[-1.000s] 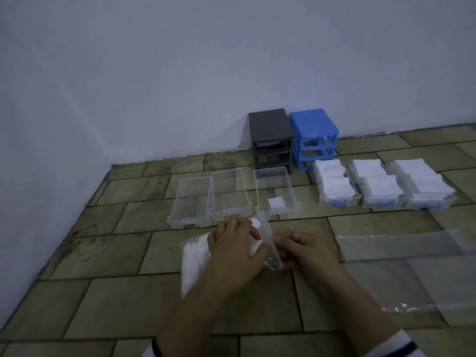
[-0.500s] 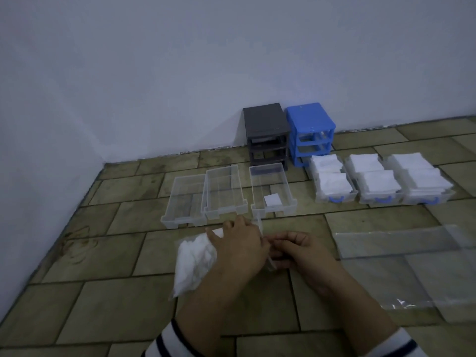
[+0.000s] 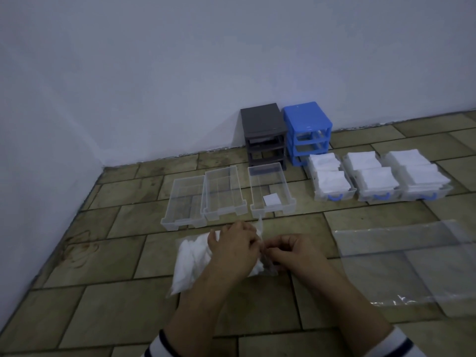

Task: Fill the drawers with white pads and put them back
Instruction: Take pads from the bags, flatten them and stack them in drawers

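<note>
Both hands work at the open end of a clear bag of white pads [image 3: 192, 258] that lies on the tiled floor [image 3: 103, 292]. The left hand [image 3: 235, 249] lies over the bag, with its fingers [image 3: 247, 231] curled and pinching the plastic edge. The right hand [image 3: 296, 252] meets it from the other side, its fingers [image 3: 282, 242] bent and clamped on the same plastic edge. The white mass of pads spreads to the left of the left fingers.

Just beyond the fingers stand three clear drawers side by side. The left drawer [image 3: 184, 202] and the middle drawer [image 3: 224, 194] hold nothing I can see, and the right drawer [image 3: 270, 191] holds one white pad [image 3: 271, 200] near its front. Farther beyond, against the wall, are a grey drawer frame [image 3: 264, 132] and a blue drawer frame [image 3: 307, 130]. To the right of the fingers and farther away, three drawers with blue handles [image 3: 378, 179] are full of white pads. An empty clear bag [image 3: 412, 264] lies flat, to the right of the right fingers.
</note>
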